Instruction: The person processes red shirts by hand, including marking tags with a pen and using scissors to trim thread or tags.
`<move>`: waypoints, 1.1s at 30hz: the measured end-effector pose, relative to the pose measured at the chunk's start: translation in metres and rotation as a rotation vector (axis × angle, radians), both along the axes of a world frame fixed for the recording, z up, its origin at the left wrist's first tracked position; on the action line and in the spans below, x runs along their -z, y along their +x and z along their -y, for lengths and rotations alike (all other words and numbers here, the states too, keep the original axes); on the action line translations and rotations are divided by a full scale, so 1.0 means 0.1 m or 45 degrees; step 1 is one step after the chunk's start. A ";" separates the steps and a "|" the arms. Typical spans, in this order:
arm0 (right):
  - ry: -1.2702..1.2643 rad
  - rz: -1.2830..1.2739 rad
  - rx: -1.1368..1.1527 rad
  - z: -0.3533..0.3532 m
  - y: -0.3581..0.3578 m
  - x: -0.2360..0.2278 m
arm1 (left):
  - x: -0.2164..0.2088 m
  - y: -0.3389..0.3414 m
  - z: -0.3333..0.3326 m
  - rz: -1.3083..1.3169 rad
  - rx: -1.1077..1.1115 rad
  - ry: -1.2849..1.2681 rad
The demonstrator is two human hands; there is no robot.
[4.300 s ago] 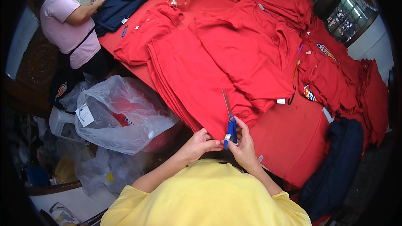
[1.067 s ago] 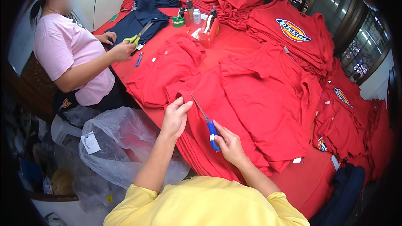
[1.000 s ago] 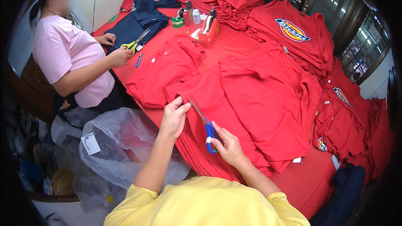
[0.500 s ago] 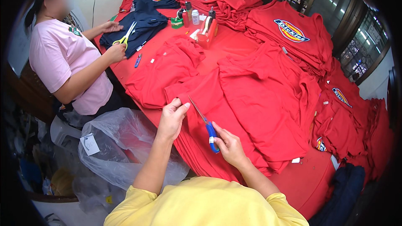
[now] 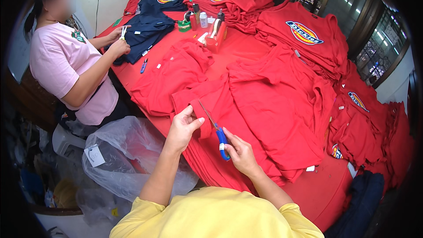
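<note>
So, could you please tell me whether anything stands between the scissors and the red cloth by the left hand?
Nothing visible does: the blue-handled scissors in the right hand point toward the red cloth by the left hand; whether the blades touch it is unclear.

And it's soft yellow all the way, a shirt [image 5: 216, 216] with loose short sleeves [image 5: 143, 213], then bare forearms [image 5: 154, 178] leading to bare left hand [image 5: 181, 130] and right hand [image 5: 242, 153]!

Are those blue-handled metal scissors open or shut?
Shut, or nearly: the blue-handled metal scissors in the right hand show their blades as one narrow line, with no clear gap.
</note>
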State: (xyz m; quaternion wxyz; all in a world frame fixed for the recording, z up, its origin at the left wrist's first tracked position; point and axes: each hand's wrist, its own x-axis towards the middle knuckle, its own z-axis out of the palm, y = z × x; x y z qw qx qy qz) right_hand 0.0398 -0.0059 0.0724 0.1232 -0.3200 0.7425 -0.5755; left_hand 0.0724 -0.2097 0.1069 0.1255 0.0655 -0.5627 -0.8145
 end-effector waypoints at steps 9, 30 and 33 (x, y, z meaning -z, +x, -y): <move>-0.079 0.497 -0.103 -0.03 -0.07 -0.07 | 0.03 0.03 -0.01 0.020 -0.009 -0.163; -0.028 0.483 -0.047 -0.14 0.18 -0.11 | 0.09 0.08 -0.02 0.053 0.025 0.059; -0.248 0.719 -0.162 -0.26 0.24 -0.06 | 0.08 0.01 0.05 -0.033 -0.091 0.068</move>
